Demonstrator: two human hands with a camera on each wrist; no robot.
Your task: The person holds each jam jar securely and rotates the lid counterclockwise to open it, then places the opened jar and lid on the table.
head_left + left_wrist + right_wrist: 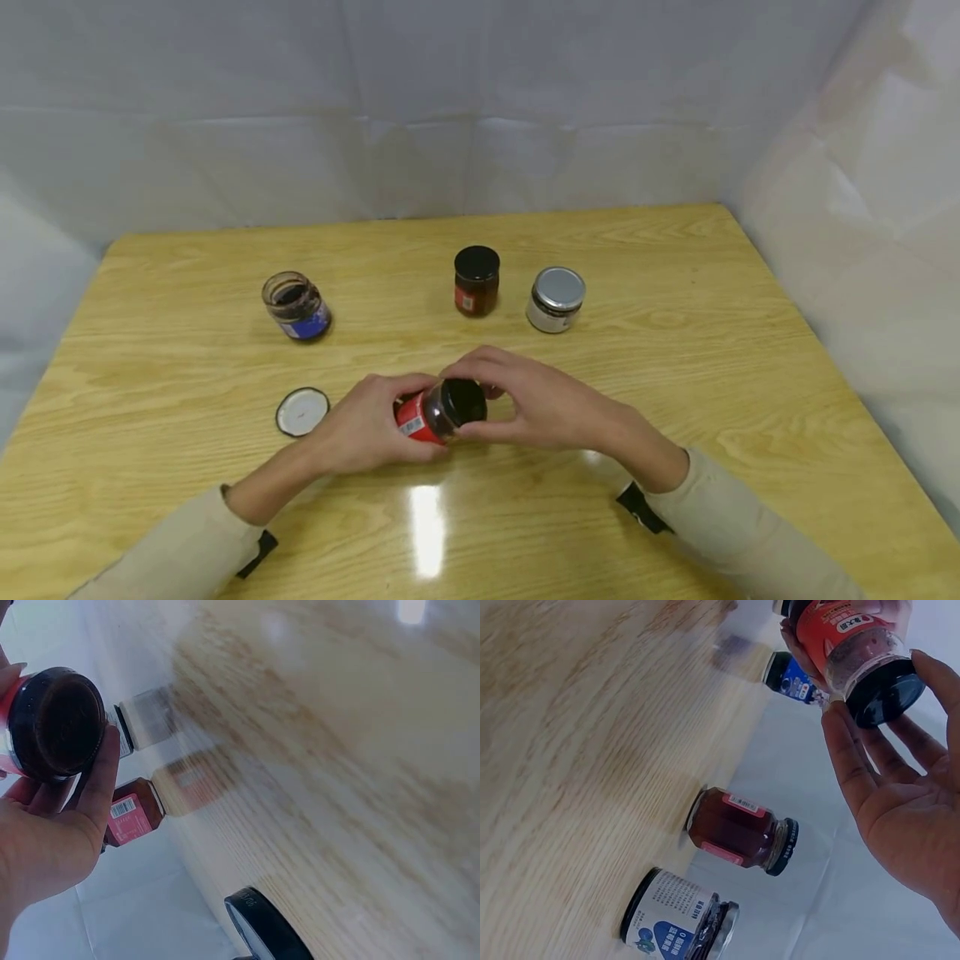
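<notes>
Left hand [371,425] grips red-labelled jar [418,421]; right hand [540,404] pinches cap [466,402].
Base [69,724]: left-wrist view only; loose lid [302,412] left of jar.

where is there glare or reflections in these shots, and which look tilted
Head view: a bright glare streak on the table, below the red-labelled jar; left wrist view: a bright spot top right, the pink-labelled jar mirrored in the table, scene tilted; right wrist view: tilted too, no bright glare spot.
</notes>
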